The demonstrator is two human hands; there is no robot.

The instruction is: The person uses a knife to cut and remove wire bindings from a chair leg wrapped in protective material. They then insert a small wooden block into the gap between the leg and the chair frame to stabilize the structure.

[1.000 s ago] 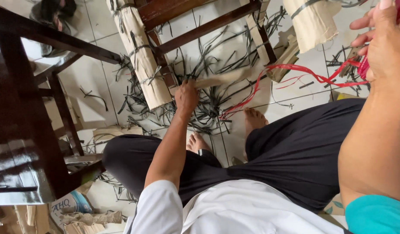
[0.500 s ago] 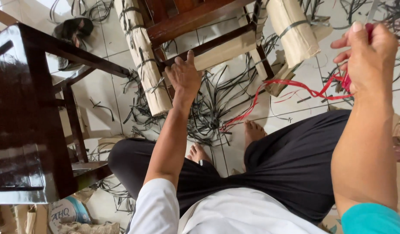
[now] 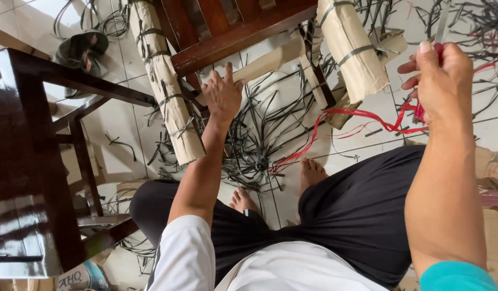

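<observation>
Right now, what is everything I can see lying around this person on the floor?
Wooden chair frame: one, reddish brown, top centre.
Paper-wrapped chair legs: two, tan with dark bands, either side of the frame.
Loose strapping strips: many, dark grey, scattered on the white tiled floor.
Red plastic string: one, running from the floor up to the right hand.
Dark wooden table: one, glossy brown, left edge.
Sandals: a dark pair, top left.
Bare feet: two, between the knees.
Left hand: resting open on the chair frame.
Right hand: fingers closed on the red plastic string.
</observation>
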